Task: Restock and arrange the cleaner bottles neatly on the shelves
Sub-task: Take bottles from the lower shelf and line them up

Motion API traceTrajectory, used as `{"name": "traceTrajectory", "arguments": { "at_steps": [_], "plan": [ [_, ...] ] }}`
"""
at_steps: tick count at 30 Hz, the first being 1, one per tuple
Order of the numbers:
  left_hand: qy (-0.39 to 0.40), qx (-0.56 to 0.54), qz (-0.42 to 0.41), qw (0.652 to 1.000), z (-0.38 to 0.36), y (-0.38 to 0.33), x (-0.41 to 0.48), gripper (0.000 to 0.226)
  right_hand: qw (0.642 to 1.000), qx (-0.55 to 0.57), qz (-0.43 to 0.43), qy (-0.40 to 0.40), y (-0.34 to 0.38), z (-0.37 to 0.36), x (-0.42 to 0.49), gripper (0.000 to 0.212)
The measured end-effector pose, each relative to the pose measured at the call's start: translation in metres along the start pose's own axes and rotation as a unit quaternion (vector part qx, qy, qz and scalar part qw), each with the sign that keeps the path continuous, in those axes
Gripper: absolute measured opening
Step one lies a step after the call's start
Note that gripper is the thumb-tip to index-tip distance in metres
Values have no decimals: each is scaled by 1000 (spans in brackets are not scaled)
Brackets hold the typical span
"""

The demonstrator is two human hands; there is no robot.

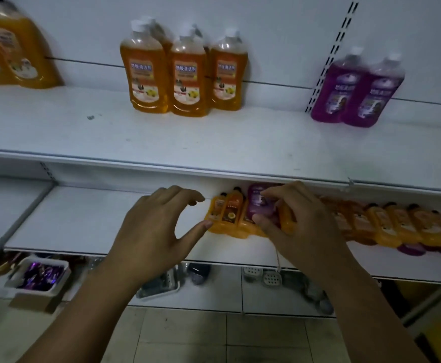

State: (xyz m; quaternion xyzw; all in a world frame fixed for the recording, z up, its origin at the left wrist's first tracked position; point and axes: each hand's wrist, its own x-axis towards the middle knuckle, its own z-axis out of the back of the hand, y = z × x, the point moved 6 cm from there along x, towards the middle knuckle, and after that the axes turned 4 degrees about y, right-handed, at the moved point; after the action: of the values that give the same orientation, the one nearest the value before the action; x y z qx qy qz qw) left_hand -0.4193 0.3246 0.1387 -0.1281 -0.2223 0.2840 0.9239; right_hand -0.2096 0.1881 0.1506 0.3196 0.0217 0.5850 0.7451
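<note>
On the lower shelf [88,226] a row of orange cleaner bottles [387,224] runs to the right. My right hand [300,218] grips a purple bottle [260,203] at the row's left part, beside two orange bottles [226,213]. My left hand [159,221] hovers just left of those two, fingers spread, thumb almost touching the nearest one, holding nothing. On the upper shelf [161,137] stand three orange bottles [188,74] in the middle, with more behind them, and two purple bottles [358,93] to the right.
Large orange bottles [12,45] stand at the upper shelf's far left. Below the lower shelf sit a white box of purple packets [40,275], a tray [161,284] and small items [271,277]. The tiled floor [214,336] lies underneath.
</note>
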Motion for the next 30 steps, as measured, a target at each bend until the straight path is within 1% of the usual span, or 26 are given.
{"name": "traceTrajectory", "arguments": {
  "at_steps": [3, 5, 8, 11, 13, 15, 16, 17, 18, 20, 21, 22, 25, 26, 27, 30],
  "plan": [
    [42, -2, 55, 998, -42, -5, 1, 53, 999, 25, -11, 26, -34, -4, -14, 41],
    [71, -20, 89, 993, -70, -6, 0, 53, 997, 48, -43, 49, -59, -13, -22, 36],
    [122, -69, 152, 978, -115, 3, 2, 50, 982, 125, -126, 64, -103, -39, -27, 35],
    [175, -140, 227, 948, -164, 26, 12, 53, 953, 206, -214, 57, -145, -76, -22, 36],
    [198, -185, 271, 924, -194, 42, 23, 56, 935, 231, -263, 58, -173, -106, -15, 47],
    [212, -211, 293, 908, -224, 56, 39, 57, 924, 238, -293, 55, -197, -135, -6, 73],
    [218, -221, 297, 903, -238, 62, 48, 57, 918, 247, -307, 47, -207, -146, -1, 83],
    [225, -229, 299, 899, -252, 68, 58, 58, 911, 262, -317, 33, -216, -155, 5, 87],
    [230, -236, 296, 897, -265, 72, 68, 59, 904, 274, -329, 20, -223, -161, 12, 86],
    [226, -265, 299, 889, -289, 81, 83, 57, 892, 287, -349, 10, -233, -173, 23, 81],
    [221, -293, 309, 878, -300, 84, 87, 56, 888, 294, -355, 6, -238, -179, 28, 83],
    [214, -324, 326, 862, -310, 86, 90, 58, 883, 300, -360, 0, -243, -185, 32, 86],
    [188, -434, 387, 791, -336, 89, 89, 74, 873, 305, -381, -19, -257, -200, 46, 99],
    [173, -457, 397, 777, -342, 91, 90, 76, 874, 290, -389, -22, -259, -203, 50, 104],
    [154, -471, 403, 769, -346, 92, 90, 76, 880, 271, -390, -24, -262, -205, 54, 104],
    [103, -484, 425, 758, -351, 94, 92, 68, 899, 194, -392, -35, -263, -206, 62, 75]
  ]
}}
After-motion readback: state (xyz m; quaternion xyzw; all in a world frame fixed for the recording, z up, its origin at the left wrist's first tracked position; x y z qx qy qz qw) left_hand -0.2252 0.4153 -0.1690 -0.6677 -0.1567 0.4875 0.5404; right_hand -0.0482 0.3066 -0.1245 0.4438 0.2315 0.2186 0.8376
